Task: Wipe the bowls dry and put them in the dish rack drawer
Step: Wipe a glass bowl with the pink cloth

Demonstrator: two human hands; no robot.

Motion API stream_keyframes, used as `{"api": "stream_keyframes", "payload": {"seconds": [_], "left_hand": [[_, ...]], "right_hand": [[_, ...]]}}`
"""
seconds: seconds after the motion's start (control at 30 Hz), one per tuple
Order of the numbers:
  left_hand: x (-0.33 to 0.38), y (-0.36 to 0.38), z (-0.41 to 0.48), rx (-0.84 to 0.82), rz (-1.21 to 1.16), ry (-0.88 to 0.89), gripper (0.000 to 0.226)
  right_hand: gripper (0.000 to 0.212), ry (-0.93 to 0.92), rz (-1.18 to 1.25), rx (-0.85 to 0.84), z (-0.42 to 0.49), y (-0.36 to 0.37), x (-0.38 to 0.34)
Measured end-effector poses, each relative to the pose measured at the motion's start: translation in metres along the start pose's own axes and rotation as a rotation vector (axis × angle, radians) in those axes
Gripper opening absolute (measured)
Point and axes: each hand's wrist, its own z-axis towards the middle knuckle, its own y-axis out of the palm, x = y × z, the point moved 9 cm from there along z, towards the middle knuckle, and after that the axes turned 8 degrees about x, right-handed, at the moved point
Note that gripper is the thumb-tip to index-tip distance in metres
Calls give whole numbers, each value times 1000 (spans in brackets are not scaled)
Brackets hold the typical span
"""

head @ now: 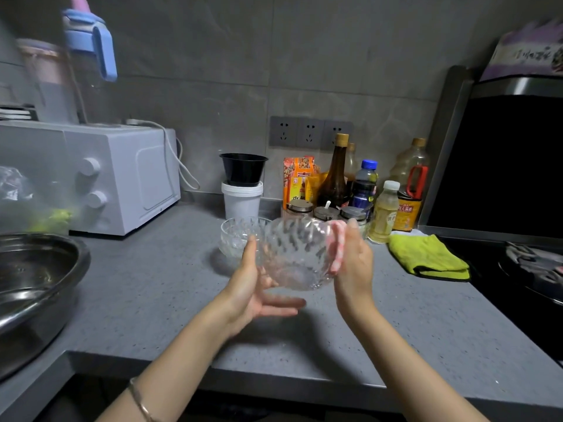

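A clear cut-glass bowl (pixel 294 254) is held tilted above the grey counter (pixel 158 287). My left hand (pixel 253 287) supports it from the left: the thumb lies up against its side and the straight fingers reach under its base. My right hand (pixel 353 263) presses a pink cloth (pixel 336 251) against the bowl's right rim, gripping the cloth there. A second clear glass bowl (pixel 236 239) stands on the counter just behind, partly hidden by the held one. No dish rack drawer is in sight.
A steel basin (pixel 33 287) sits at the left, with a white microwave (pixel 122 178) behind it. Bottles and jars (pixel 362 190) and a white tub topped by a black bowl (pixel 242 184) line the wall. A yellow-green cloth (pixel 426 257) lies beside the black hob (pixel 524 269).
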Motion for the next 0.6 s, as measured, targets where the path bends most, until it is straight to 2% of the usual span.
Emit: {"api": "stream_keyframes", "payload": {"seconds": [0.1, 0.17, 0.23, 0.33, 0.4, 0.47, 0.5, 0.6], "left_hand": [[-15, 6, -10, -159, -148, -209, 75], [-18, 3, -15, -174, -259, -259, 69], [-16, -2, -15, -160, -299, -218, 60], [-13, -11, -12, -89, -174, -70, 53], [-10, -12, -13, -49, -85, 26, 41], [-8, -13, -15, -5, -53, 89, 40], [-6, -14, -15, 18, -48, 111, 39], [-4, -21, -12, 74, -39, 152, 37]], "right_hand": [[62, -495, -310, -213, -19, 11, -20], [64, -649, -445, -316, -32, 16, -23], [63, -635, -463, -386, -36, 18, -24], [54, -505, -464, -452, -29, 28, -30], [54, -585, -740, -540, -30, 42, -34], [51, -700, -1071, -693, -38, 51, -27], [49, -700, -1158, -781, -41, 51, -21], [51, -690, -1157, -1031, -57, 45, -12]]}}
